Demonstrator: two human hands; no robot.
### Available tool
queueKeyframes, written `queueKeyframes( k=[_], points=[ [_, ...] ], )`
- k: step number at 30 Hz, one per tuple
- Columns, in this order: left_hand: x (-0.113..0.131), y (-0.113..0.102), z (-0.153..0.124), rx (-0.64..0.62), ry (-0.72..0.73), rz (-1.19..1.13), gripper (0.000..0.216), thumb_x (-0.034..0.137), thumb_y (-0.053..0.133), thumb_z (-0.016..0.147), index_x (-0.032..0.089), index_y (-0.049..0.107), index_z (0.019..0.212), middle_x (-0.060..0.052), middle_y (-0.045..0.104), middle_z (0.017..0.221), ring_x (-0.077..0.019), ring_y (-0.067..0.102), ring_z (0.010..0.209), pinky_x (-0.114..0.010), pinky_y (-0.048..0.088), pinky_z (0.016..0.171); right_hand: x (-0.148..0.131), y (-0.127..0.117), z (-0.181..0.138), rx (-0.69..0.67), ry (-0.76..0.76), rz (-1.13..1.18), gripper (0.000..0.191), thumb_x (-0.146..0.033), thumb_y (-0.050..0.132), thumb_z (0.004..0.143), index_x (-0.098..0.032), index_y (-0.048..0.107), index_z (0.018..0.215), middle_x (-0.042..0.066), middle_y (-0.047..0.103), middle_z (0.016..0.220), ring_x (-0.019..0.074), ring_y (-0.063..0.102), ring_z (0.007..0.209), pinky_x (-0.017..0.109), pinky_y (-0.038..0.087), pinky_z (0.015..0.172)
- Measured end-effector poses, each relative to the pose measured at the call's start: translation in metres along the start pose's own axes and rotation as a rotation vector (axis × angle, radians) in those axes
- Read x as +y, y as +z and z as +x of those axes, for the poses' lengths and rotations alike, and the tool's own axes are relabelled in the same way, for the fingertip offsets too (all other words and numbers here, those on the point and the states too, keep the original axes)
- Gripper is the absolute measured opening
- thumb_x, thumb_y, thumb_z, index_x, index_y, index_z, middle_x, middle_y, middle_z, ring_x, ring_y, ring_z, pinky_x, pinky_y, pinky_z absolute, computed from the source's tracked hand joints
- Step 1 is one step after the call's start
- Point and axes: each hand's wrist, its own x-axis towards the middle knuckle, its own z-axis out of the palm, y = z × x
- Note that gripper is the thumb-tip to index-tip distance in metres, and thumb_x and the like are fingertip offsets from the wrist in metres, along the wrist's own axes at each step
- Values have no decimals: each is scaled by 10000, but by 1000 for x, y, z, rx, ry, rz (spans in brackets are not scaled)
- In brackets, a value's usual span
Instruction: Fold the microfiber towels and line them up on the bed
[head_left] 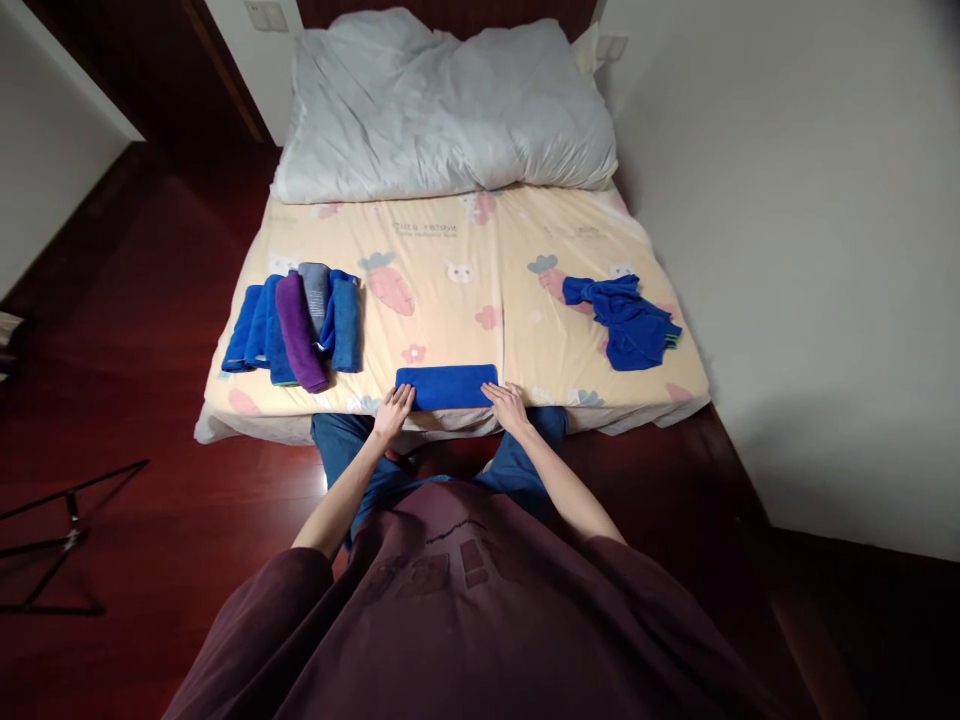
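Note:
A blue towel (447, 388), folded into a flat long strip, lies at the near edge of the bed. My left hand (394, 408) rests at its left end, fingers stretched out over the corner. At the right end, my right hand (507, 404) touches the towel with its fingers extended. To the left lies a row of rolled towels: several blue ones (255, 325), a purple one (301, 335) lying across the others, and a grey one (315, 295). A crumpled heap of blue cloth (630, 325) lies on the right side of the bed.
A yellow printed sheet (442, 275) covers the bed. A bunched pale quilt (450, 110) fills its far end. White wall (810, 250) runs along the right. Black stand legs (71, 510) stand on the dark red floor (172, 540) at left.

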Motion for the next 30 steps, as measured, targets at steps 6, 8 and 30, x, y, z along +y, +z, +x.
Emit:
queueKeyframes(
  k=[6, 8, 30],
  points=[
    [-3, -1, -4, 68, -65, -148, 720, 17, 465, 758, 138, 556, 1463, -146, 560, 1502, -269, 490, 1436, -465, 339, 1241, 15, 1, -2, 59, 63, 221, 631, 30, 549, 762, -235, 711, 1311, 64, 697, 1352, 235, 628, 1303, 437, 442, 1160],
    [-7, -9, 2, 85, -120, -257, 711, 34, 503, 707, 144, 617, 1400, -140, 634, 1418, -276, 570, 1355, -449, 404, 1198, 23, 3, 5, 82, 104, 350, 554, -14, 583, 763, -232, 745, 1245, 65, 732, 1281, 240, 668, 1227, 425, 476, 1130],
    [-22, -26, 8, 227, -508, -628, 399, 483, 495, 945, 165, 629, 1147, -123, 755, 1033, -287, 713, 992, -378, 542, 910, 38, 36, 30, 423, 401, 888, 533, -686, 668, 768, -176, 688, 922, 108, 738, 880, 255, 719, 862, 403, 597, 872]
  ],
)
